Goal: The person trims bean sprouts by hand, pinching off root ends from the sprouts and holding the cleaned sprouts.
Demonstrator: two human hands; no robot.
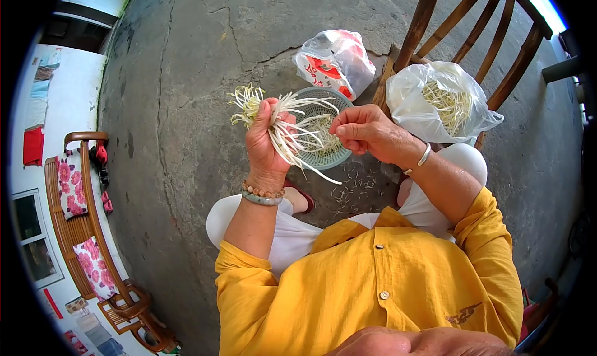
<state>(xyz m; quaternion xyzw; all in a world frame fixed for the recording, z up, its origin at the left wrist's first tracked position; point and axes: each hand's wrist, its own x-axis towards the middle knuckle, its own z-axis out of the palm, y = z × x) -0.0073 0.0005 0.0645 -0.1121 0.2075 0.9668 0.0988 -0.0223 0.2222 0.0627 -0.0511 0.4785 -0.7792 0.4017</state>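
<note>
A bunch of long white bean sprouts (292, 135) is gripped in my left hand (266, 141), the yellowish heads sticking out at the left and the stems trailing right. My right hand (367, 132) is at the tips of the stems, thumb and fingers pinched together; whatever is between them is too small to make out. Below both hands a round green-grey plastic basket (326, 163) stands on the floor with more sprouts inside. Small broken bits (354, 188) lie scattered on the floor by the basket.
An open plastic bag (404, 101) of sprouts rests on a wooden chair (479, 26) at the right. A red and white plastic bag (336, 60) stands behind the basket. A wooden bench (68, 231) with flowered cushions is at the far left.
</note>
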